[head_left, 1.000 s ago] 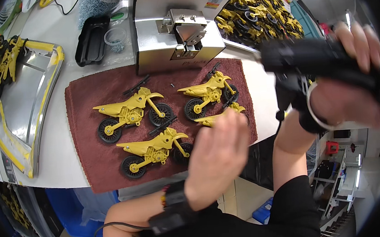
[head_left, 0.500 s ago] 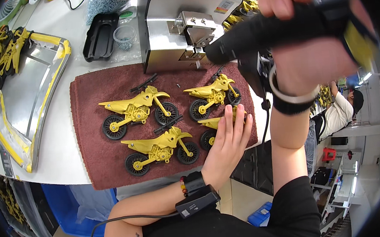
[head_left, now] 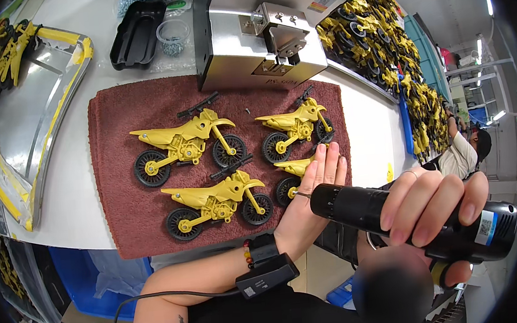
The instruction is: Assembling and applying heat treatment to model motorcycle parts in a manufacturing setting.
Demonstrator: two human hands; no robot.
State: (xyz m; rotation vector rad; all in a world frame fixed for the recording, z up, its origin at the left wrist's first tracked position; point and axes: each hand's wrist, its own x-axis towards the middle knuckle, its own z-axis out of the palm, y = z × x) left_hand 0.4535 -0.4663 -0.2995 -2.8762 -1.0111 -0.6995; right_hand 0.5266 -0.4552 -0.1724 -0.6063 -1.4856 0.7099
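Note:
My right hand (head_left: 428, 205) grips a black electric screwdriver (head_left: 348, 206), its bit pointing left and overlapping my other hand in this view; whether it touches anything is unclear. Fingers stretched out, my left hand (head_left: 297, 219) rests over a yellow toy motorcycle (head_left: 290, 168) and hides much of it. Three more toy motorcycles lie on the brown towel (head_left: 129, 228): one at upper left (head_left: 185, 137), one at upper right (head_left: 295, 121) and one at lower middle (head_left: 215, 196). A small screw (head_left: 247, 111) lies between the upper two.
A metal screw feeder (head_left: 260, 38) stands behind the towel. Left of it are a black tray (head_left: 136, 34) and a small clear cup of screws (head_left: 172, 37). Yellow-black toys pile up at right (head_left: 376, 34) and far left (head_left: 2, 73). A blue bin (head_left: 78, 282) sits below the table.
My right hand has brought the screwdriver down from beside the screw feeder to near my left hand. My left hand stays on the motorcycle. The view has shifted slightly.

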